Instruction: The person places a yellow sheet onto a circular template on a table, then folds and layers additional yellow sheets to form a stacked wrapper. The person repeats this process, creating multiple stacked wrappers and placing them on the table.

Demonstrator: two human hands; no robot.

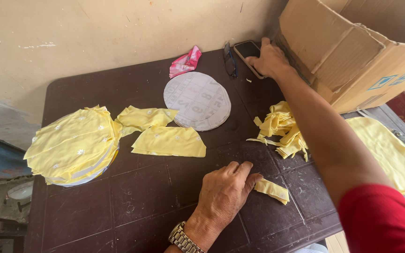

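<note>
Now, left hand (222, 194): laid flat, lower centre, fingers touching a strip (272, 190); nothing gripped.
Right hand (270, 59): pressed against box (352, 51), upper right; grip hidden.

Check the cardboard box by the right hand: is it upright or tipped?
Tipped. The cardboard box leans on its side over the table, flaps hanging open, beside the right hand.

Sewing workshop: cut fabric pieces (73, 145), cardboard templates (198, 100)
</note>
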